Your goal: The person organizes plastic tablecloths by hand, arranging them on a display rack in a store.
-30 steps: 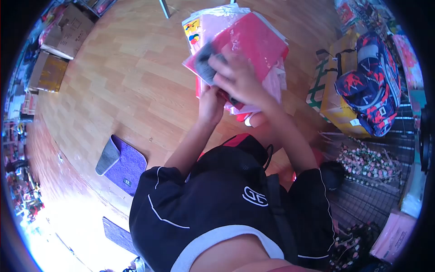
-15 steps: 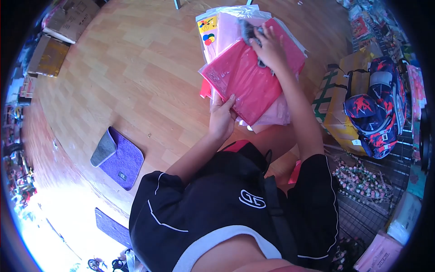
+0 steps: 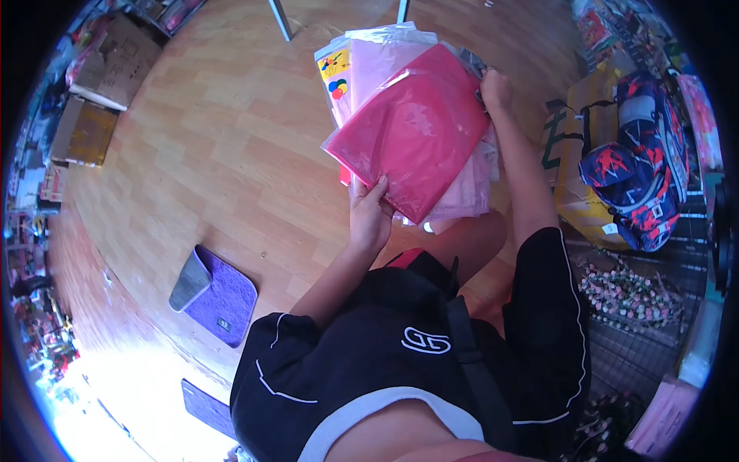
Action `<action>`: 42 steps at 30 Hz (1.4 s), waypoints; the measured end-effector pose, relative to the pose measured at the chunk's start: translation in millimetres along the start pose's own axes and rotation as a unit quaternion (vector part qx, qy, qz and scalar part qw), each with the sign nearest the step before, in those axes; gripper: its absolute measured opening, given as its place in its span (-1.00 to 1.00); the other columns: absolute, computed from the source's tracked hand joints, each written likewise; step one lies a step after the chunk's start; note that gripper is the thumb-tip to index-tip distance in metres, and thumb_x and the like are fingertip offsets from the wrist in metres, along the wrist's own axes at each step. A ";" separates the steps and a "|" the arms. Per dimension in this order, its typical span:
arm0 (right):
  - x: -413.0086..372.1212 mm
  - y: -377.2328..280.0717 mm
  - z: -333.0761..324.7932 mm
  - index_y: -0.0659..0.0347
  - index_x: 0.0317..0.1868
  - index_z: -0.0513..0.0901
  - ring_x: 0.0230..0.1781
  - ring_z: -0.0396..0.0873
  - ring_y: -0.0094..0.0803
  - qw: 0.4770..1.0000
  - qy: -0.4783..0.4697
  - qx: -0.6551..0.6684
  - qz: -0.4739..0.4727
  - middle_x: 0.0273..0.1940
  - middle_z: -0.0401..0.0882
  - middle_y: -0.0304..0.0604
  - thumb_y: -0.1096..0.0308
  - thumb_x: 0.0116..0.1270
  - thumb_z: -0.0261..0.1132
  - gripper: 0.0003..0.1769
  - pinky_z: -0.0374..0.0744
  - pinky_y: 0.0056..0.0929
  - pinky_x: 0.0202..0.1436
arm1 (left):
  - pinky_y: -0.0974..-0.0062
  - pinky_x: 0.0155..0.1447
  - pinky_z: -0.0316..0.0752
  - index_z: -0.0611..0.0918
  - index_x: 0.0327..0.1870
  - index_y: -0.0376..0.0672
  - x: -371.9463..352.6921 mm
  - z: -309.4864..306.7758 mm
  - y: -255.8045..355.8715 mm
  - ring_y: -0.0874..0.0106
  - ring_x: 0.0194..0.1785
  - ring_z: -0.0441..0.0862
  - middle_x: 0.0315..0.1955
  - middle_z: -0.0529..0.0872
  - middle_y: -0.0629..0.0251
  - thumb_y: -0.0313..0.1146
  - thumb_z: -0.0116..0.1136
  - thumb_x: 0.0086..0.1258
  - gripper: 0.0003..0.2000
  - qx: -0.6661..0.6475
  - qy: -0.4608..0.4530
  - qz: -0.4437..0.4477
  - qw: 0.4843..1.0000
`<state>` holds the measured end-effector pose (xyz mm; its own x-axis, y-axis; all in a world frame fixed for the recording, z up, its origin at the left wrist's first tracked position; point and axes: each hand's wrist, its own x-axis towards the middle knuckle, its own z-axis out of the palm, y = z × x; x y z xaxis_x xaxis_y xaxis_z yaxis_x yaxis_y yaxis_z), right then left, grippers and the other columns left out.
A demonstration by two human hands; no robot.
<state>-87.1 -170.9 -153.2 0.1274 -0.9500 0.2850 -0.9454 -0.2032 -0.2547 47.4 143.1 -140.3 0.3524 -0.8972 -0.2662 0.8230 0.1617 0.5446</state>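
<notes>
Left hand (image 3: 371, 218) pinches the pink plastic-wrapped packet (image 3: 416, 127), long axis toward one o'clock; right hand (image 3: 496, 91) grasps grey cloth (image 3: 473, 60) at its two-o'clock edge.

Glare bleaches the floor (image 3: 223, 162) at lower left, and the dark edges bow.

Wood-plank floor (image 3: 231, 165); purple mat (image 3: 225, 306), corner folded; pale furniture legs (image 3: 281, 21) at top; white glare (image 3: 131, 393) lower left.

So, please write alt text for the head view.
A person's left hand holds a flat, red plastic packet over pale pink packets; the right hand is at its upper corner. A partly folded purple mat lies on the brown floor.
</notes>
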 end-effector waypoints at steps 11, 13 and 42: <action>-135.1 162.2 -114.1 0.39 -0.12 0.44 -0.30 0.56 -0.28 0.645 0.146 0.721 0.205 -0.25 0.52 -0.03 0.32 0.29 0.05 -0.71 0.58 -0.33 -0.23 | 0.49 -0.08 0.42 0.36 0.05 -0.21 18.5 54.4 42.2 0.50 -0.15 0.48 -0.24 0.50 0.23 -0.39 -0.17 0.37 -0.74 0.322 -0.107 0.096 0.936; -186.1 211.7 -112.1 0.38 -0.07 0.42 -0.20 0.53 -0.24 0.601 0.110 0.751 0.249 -0.16 0.48 0.01 0.28 0.29 0.04 -0.67 0.55 -0.29 -0.11 | 0.61 -0.18 0.36 0.45 -0.07 -0.28 21.6 84.4 55.7 0.60 -0.27 0.43 -0.41 0.53 0.28 -0.40 -0.15 0.35 -0.79 0.481 -0.139 0.212 0.839; -514.0 241.7 -119.0 0.10 -0.12 0.51 -0.35 0.57 -0.32 0.336 0.357 0.807 0.329 -0.30 0.57 -0.18 -0.25 0.16 -0.03 -0.40 0.59 -0.26 -0.22 | 0.21 0.27 0.07 0.30 0.17 -0.21 -52.9 273.3 -57.9 0.04 0.24 0.16 0.15 0.25 -0.07 -0.19 0.10 0.16 -0.45 0.661 -0.600 0.374 0.252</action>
<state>-416.8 296.5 -251.4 -0.5985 -0.7338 -0.3213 0.7697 -0.4155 -0.4847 -140.6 69.0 59.6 -0.8525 -0.4251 0.3041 -0.4202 0.9034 0.0848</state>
